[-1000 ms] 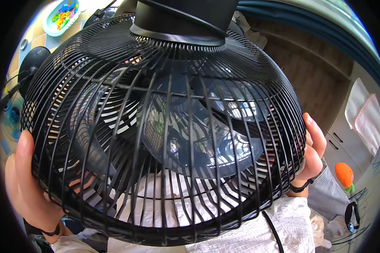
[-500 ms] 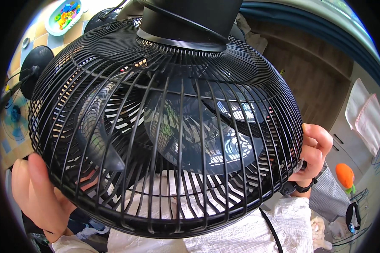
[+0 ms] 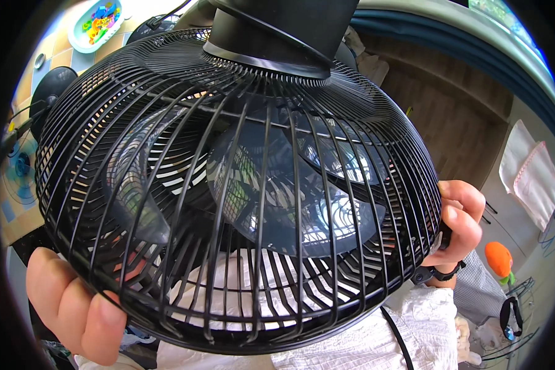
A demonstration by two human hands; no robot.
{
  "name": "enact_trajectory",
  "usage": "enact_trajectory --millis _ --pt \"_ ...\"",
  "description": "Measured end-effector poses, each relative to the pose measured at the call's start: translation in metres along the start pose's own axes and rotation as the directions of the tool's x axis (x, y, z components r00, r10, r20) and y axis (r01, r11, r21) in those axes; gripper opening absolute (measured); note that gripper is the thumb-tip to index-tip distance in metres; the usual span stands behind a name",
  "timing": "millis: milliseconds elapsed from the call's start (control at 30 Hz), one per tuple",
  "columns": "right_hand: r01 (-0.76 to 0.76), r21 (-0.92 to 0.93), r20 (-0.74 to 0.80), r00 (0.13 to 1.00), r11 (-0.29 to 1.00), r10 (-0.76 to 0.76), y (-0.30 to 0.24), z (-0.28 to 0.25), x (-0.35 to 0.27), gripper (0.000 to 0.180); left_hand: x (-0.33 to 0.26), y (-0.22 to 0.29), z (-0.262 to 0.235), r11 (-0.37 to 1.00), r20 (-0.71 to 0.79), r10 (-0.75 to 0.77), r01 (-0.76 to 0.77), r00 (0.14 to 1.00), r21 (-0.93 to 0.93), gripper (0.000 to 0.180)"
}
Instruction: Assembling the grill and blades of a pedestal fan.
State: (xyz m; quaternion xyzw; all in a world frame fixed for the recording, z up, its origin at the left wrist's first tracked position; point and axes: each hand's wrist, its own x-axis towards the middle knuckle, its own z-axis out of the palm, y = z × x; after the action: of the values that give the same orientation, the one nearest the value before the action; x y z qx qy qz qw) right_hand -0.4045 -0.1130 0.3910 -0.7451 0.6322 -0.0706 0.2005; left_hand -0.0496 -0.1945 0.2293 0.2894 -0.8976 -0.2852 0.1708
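Note:
A black fan head fills the middle of the head view, its wire grille [image 3: 413, 185] wrapped around dark glossy blades [image 3: 290, 197]. Its thick black housing [image 3: 277, 37] points away from me at the top, with a black cord lying across it. At the lower left, my left hand [image 3: 74, 308] is closed on the grille's near rim, fingers curled over its outside. My right hand [image 3: 462, 216] grips the right side of the rim with bent fingers; its thumb is mostly hidden. A black band with a small device [image 3: 435, 274] circles my right wrist.
A pale tray [image 3: 76, 34] of colourful pieces stands at the upper left on tiled flooring. A blue-bladed fan [image 3: 21, 165] and a black round disc [image 3: 54, 83] are at left. On the right are a hanging white cloth [image 3: 527, 172], an orange carrot-shaped item [image 3: 498, 258] and a wire rack [image 3: 512, 345].
My left hand has shifted down and right along the rim, its fingers now curling over the edge. The fan head has turned and tilted slightly to the left. My right hand keeps its grip.

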Motion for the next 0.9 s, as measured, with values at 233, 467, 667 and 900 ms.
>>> enact_trajectory --millis 233,467,667,900 --pt "0.216 -0.267 0.050 0.976 0.939 -0.210 0.005 -0.004 0.024 0.053 0.005 -0.002 -0.005 0.998 0.042 -0.010 0.013 0.999 -0.064 0.053" --pt "0.333 -0.365 0.212 0.939 0.869 -0.271 -0.003 -0.013 0.035 0.053 0.005 -0.002 -0.010 0.986 0.103 -0.042 0.058 0.994 -0.157 0.048" --pt "0.324 -0.359 0.214 0.941 0.875 -0.261 -0.002 -0.016 0.037 0.052 0.004 -0.012 -0.019 0.928 0.225 -0.081 0.156 0.971 -0.338 0.046" --pt "0.346 -0.325 0.267 0.927 0.880 -0.265 -0.003 -0.014 0.041 0.053 0.012 -0.025 -0.006 0.943 0.013 -0.302 0.301 0.953 -0.144 0.075"
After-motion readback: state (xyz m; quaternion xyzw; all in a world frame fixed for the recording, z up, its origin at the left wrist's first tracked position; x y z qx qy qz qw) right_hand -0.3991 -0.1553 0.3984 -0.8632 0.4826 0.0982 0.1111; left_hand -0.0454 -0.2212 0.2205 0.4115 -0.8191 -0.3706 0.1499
